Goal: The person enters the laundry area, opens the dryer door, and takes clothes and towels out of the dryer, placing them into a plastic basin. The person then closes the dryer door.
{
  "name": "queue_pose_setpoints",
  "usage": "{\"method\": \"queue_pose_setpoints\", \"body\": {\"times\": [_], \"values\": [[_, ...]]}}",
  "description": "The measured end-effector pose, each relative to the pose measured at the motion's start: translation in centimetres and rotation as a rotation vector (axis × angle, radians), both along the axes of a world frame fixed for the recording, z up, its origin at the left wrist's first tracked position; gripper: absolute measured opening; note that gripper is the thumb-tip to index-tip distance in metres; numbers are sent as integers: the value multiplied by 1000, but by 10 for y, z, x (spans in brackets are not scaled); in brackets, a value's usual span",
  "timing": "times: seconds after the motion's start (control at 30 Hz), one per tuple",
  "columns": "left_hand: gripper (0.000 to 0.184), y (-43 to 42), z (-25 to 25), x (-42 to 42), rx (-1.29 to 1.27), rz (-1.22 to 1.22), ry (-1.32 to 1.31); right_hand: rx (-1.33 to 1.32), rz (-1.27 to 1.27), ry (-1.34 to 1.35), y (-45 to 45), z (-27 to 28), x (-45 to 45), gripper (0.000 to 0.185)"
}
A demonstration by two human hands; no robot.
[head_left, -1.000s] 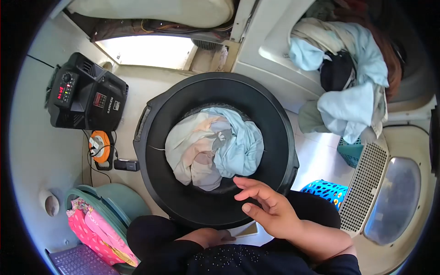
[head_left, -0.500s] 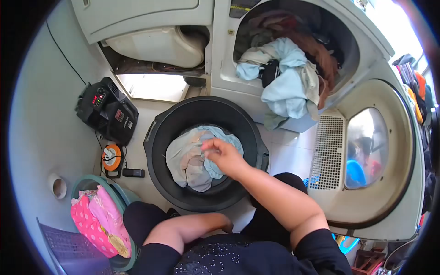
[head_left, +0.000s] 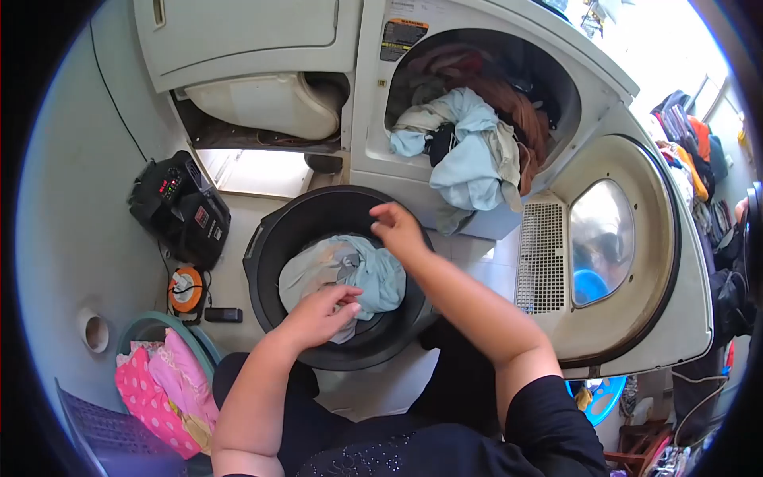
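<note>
The floor [head_left: 481, 274] is pale tile, bounded at left by a light wall [head_left: 71, 199]. A black tub [head_left: 314, 219] stands on it, in front of a white dryer [head_left: 372, 119] whose door [head_left: 636, 334] is swung out to the right. At left, a speaker [head_left: 179, 211] and an orange reel [head_left: 187, 288] sit by the wall; nearer the person, a green basin [head_left: 141, 323] carries pink clothes [head_left: 151, 389].

The clothes [head_left: 380, 274] lie in a heap at the bottom of the tub, grey at left and light blue at right. The heap is roundish, slightly longer from left to right, and points no one way. Further laundry [head_left: 469, 179] spills over the lip of the dryer's opening, its long axis running downward.

The left forearm rises from below; the left hand [head_left: 324, 314] is over the near part of the heap, fingers bent toward the right, thumb apart from them. Contact with the cloth cannot be determined. The right forearm slants up and leftward; the right hand [head_left: 397, 230] is over the tub's far right part, fingers pointing left and loosely bent, thumb apart.
</note>
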State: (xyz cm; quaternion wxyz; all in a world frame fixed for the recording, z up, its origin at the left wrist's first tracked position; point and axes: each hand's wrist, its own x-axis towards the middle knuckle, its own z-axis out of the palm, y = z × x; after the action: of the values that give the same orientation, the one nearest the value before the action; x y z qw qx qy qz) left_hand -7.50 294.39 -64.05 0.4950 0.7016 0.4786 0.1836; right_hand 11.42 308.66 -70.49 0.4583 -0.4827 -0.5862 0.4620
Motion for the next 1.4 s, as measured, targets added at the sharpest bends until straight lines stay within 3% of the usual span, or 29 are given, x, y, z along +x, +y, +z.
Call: {"method": "queue_pose_setpoints", "body": {"times": [0.03, 0.07, 0.1, 0.17, 0.2, 0.27, 0.3, 0.43, 0.5, 0.63, 0.77, 0.8, 0.93, 0.97, 1.03, 1.07, 1.2, 1.27, 1.3, 1.37, 1.4], "values": [[33, 4, -13, -6, 4, 96, -93, 80, -67, -107, 19, 3, 12, 27], [34, 7, -26, -12, 78, 62, -17, 211, -266, -343, 29, 29, 23, 34], [35, 12, -35, -15, 161, 35, 58, 389, -351, -379, 74, 14, 50, 46], [34, 20, -26, -15, 174, -13, 128, 559, -819, -748, 138, 27, 91, 55], [34, 28, -21, -16, 172, -59, 207, 530, -971, -782, 155, 46, 101, 68], [34, 48, -23, -17, 211, -53, 210, 519, -1128, -1084, 189, 67, 130, 62], [34, 54, -26, -17, 215, -54, 213, 523, -1138, -1086, 204, 68, 152, 62], [34, 80, -36, -24, 203, -30, 206, 280, -754, -1116, 262, 54, 229, 41], [34, 90, -45, -31, 190, -4, 206, 203, -655, -1121, 260, 58, 224, 41], [34, 99, -43, -31, 175, 17, 214, 341, -676, -710, 267, 121, 235, 41], [33, 95, -43, -26, 158, 36, 211, 459, -676, -297, 229, 137, 182, 46], [33, 94, -43, -25, 159, 40, 202, 503, -928, -636, 226, 119, 169, 57], [33, 82, -40, -22, 166, 50, 202, 20, -73, -1093, 231, 37, 180, 64], [33, 78, -37, -21, 165, 47, 211, 16, -72, -1087, 222, 37, 168, 64], [32, 73, -35, -18, 163, 38, 227, 178, -508, -898, 206, 40, 141, 70], [32, 71, -35, -17, 162, 31, 233, 173, -513, -893, 203, 37, 142, 70], [33, 63, -35, -18, 149, 46, 247, 180, -1038, -922, 194, 35, 142, 75], [33, 62, -34, -19, 160, 45, 255, -185, -796, -825, 178, 45, 156, 80], [33, 62, -33, -20, 168, 43, 259, -182, -794, -817, 180, 37, 166, 80], [33, 62, -34, -24, 180, 41, 271, -59, -1169, -844, 190, 8, 180, 83], [33, 62, -34, -26, 176, 44, 283, -67, -1162, -835, 187, 5, 178, 83]]}}
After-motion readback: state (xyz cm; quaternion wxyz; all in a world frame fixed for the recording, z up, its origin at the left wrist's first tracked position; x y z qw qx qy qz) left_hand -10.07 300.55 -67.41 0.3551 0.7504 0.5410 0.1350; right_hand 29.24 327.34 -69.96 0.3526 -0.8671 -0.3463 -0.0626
